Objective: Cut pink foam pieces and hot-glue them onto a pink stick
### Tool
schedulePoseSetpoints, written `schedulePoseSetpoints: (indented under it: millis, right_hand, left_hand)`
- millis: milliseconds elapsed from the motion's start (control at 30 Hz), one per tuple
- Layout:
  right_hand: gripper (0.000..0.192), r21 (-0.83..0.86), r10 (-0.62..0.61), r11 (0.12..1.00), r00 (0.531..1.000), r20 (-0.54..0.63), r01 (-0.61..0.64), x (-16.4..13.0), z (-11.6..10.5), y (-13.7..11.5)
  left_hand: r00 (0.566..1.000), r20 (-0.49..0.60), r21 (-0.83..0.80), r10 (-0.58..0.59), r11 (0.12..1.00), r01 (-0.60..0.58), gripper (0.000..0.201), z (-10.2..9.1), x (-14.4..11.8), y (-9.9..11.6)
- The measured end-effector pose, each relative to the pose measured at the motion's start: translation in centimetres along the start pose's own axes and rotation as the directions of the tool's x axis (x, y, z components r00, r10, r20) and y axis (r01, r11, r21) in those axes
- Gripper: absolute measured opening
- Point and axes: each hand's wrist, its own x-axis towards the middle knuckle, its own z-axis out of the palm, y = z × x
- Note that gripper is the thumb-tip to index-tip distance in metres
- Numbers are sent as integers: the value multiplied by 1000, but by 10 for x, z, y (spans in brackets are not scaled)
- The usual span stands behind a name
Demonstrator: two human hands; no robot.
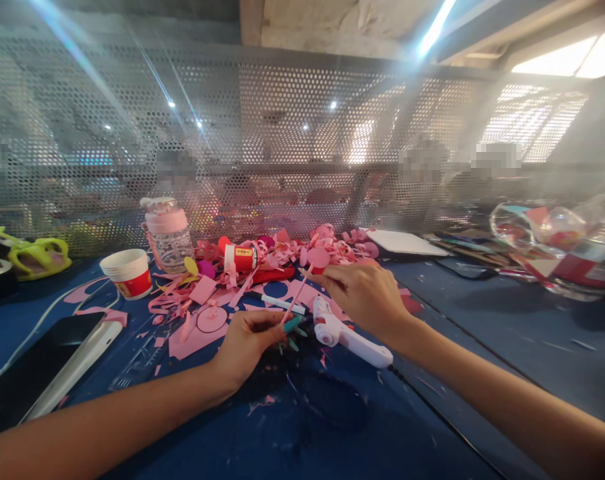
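My left hand [245, 347] is closed in a pinch on the lower end of a thin pink paper strip [295, 299]. Teal pointed shapes [292, 325] show at its fingertips; I cannot tell if they are nails or paper. The strip slants up to my right hand [365, 293], whose fingers are pinched together at its upper end. Under that hand lies a white glue gun [352, 341] with a black cord. A white pen [277, 303] and pink paper scraps [197, 333] lie just beyond my hands.
On the left are stacked paper cups [128, 272], a pink-topped bottle [168, 237], a black phone-like slab [42, 363] and a yellow basket-like object [39, 258]. A perforated metal screen [292, 133] stands behind. Rightward are a white pad [405, 242] and clear plastic containers [589, 263].
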Motion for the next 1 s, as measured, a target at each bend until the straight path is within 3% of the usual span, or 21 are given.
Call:
schedulePoseSetpoints:
  millis: [233, 400, 633, 1000]
  right_hand:
    - [38, 20, -4, 1000, 998, 69, 3, -2, 3, -2]
    - [44, 24, -16, 1000, 991, 135, 13, -2, 2, -5]
    - [50, -103, 3, 995, 1000, -20, -5, 0, -1, 1]
    - [52, -181, -27, 983, 997, -77, 13, 2, -3, 6]
  left_hand:
    - [1000, -12, 5, 3, 1000, -3, 21, -1, 0, -1]
    - [1000, 0, 17, -9, 1000, 9, 23, -1, 0, -1]
    - [1000, -16, 19, -2, 1000, 2, 21, 0, 1, 0]
    - [1000, -4, -21, -11, 1000, 11, 21, 0, 0, 1]
